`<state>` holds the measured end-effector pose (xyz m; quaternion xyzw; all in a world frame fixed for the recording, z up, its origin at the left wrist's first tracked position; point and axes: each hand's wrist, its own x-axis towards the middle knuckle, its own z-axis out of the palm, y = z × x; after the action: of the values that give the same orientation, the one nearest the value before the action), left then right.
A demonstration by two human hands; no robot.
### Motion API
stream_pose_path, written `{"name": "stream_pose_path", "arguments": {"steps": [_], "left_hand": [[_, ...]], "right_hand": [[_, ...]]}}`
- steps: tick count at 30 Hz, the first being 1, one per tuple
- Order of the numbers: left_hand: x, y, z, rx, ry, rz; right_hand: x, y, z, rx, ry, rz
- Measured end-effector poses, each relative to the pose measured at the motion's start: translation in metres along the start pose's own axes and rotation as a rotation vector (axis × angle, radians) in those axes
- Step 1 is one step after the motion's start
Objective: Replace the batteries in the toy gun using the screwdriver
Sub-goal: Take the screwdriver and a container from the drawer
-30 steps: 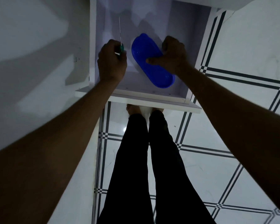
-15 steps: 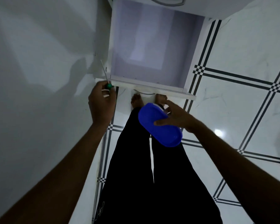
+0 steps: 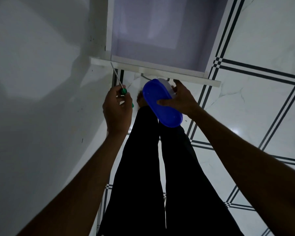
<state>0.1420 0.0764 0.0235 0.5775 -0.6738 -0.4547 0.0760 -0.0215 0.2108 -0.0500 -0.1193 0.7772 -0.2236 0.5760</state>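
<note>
My left hand (image 3: 117,109) grips a screwdriver (image 3: 118,80) with a green handle; its thin metal shaft points up toward the drawer's front edge. My right hand (image 3: 179,99) holds an oval container with a blue lid (image 3: 160,103) and a clear base, thumb on the lid, held in front of the open drawer (image 3: 153,68) and above my legs. What is inside the container is hidden. No toy gun or batteries show in this view.
The white drawer stands pulled out with a bare bottom, against a white wall (image 3: 41,82) on the left. Below are my black trouser legs (image 3: 140,167) and bare feet on a white tiled floor (image 3: 254,99) with dark line patterns.
Both hands have come out of the drawer toward me, carrying the screwdriver and the blue-lidded container. The drawer now shows nothing inside.
</note>
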Motion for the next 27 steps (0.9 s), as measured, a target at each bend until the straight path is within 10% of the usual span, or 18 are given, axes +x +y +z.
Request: {"name": "stream_pose_path", "arguments": {"steps": [27], "left_hand": [[0.106, 0.064, 0.044, 0.030, -0.002, 0.203]], "right_hand": [[0.098, -0.094, -0.121, -0.069, 0.111, -0.233]]}}
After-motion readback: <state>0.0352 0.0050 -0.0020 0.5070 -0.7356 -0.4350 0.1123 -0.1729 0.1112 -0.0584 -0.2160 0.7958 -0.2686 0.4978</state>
